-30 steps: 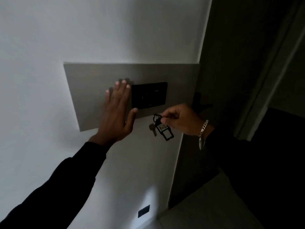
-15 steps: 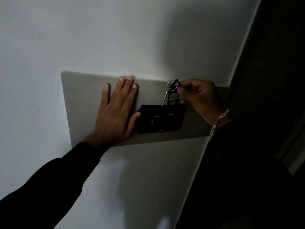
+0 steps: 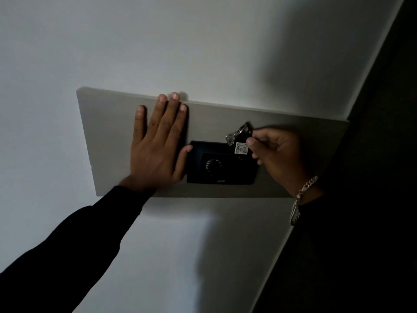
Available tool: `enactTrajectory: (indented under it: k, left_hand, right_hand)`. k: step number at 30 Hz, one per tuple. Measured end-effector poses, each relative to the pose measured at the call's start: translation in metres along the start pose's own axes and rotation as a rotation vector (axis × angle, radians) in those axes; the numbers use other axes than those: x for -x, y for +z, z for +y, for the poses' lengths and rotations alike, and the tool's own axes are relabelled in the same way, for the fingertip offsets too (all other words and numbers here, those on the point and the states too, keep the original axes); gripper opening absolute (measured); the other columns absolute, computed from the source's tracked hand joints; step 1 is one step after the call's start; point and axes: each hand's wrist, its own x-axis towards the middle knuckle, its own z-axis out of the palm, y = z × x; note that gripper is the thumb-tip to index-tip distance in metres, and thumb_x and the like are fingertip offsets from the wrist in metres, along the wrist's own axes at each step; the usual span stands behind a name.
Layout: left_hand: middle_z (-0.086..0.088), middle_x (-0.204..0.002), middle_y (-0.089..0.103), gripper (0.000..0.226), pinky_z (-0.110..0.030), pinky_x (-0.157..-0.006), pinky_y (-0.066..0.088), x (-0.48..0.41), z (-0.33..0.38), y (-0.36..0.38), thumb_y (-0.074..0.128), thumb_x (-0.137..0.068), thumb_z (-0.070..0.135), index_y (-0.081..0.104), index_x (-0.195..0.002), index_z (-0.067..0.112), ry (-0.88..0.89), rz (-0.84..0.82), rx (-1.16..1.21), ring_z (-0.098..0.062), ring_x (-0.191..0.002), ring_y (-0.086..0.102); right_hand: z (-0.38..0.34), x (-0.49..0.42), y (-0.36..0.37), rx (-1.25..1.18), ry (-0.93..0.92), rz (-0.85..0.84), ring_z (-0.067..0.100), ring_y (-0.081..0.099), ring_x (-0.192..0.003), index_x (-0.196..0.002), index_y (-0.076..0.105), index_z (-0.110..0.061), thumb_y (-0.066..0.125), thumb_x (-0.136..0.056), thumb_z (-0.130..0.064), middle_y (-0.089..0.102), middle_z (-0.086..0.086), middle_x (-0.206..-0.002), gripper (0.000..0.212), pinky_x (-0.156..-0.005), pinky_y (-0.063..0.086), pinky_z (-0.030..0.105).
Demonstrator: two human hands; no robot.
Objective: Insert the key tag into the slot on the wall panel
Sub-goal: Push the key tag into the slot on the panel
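Note:
A black key tag with a white label reading 402 stands upright at the top right edge of the black wall unit. Its lower end is against or in the unit's top; I cannot tell how deep. A ring and a small key hang off its upper end. My right hand pinches the tag from the right. My left hand lies flat with fingers spread on the grey wall panel, its thumb touching the black unit's left edge.
The grey panel is mounted on a white wall. The wall's corner runs diagonally down the right side, with a dark area beyond it. A silver bracelet is on my right wrist. The room is dim.
My right hand brought the key tag from below the black unit up over it, then lowered it onto the unit's top right edge. My left hand stayed flat on the panel.

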Motion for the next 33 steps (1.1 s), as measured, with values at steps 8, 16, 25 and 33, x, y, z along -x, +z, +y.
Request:
enactTrajectory:
  k: [8, 16, 25, 33]
  left_hand:
    - [-0.022, -0.164, 0.023, 0.069, -0.051, -0.127, 0.000, -0.021, -0.006, -0.006, 0.028, -0.101, 0.045, 0.023, -0.155, 0.003, 0.040, -0.036, -0.062, -0.030, -0.156, 0.006]
    - [-0.024, -0.162, 0.027, 0.073, -0.055, -0.126, 0.008, -0.022, -0.005, 0.001, 0.029, -0.100, 0.050, 0.024, -0.154, 0.001, 0.057, 0.000, -0.188, -0.033, -0.155, 0.012]
    - [-0.023, -0.162, 0.028, 0.078, -0.056, -0.125, 0.012, -0.016, -0.006, 0.002, 0.025, -0.098, 0.054, 0.020, -0.156, 0.003, 0.003, 0.019, -0.211, -0.030, -0.156, 0.008]
    - [-0.024, -0.162, 0.027, 0.081, -0.057, -0.126, 0.012, -0.012, -0.010, 0.006, 0.023, -0.096, 0.057, 0.020, -0.156, 0.002, 0.022, 0.021, -0.221, -0.030, -0.156, 0.006]
  right_hand:
    - [-0.038, -0.025, -0.022, 0.422, -0.498, -0.224, 0.002, 0.050, -0.062, -0.105, 0.069, -0.014, 0.072, -0.072, -0.010, 0.063, 0.006, -0.092, 0.033, -0.067, 0.043, 0.009]
    - [-0.042, -0.039, -0.014, 0.606, -0.699, -0.354, 0.028, 0.063, -0.079, -0.082, 0.075, -0.010, 0.064, -0.086, -0.027, 0.070, 0.011, -0.084, 0.021, -0.075, 0.051, 0.044]
    - [-0.024, -0.024, -0.006, 0.421, -0.690, -0.024, 0.022, 0.061, -0.075, -0.078, 0.071, -0.007, 0.067, -0.087, -0.016, 0.073, 0.005, -0.077, 0.013, -0.072, 0.043, 0.024]
    - [-0.015, -0.019, -0.001, 0.317, -0.678, 0.048, 0.023, 0.065, -0.073, -0.079, 0.073, -0.004, 0.069, -0.085, -0.015, 0.075, 0.007, -0.078, 0.014, -0.071, 0.049, 0.030]
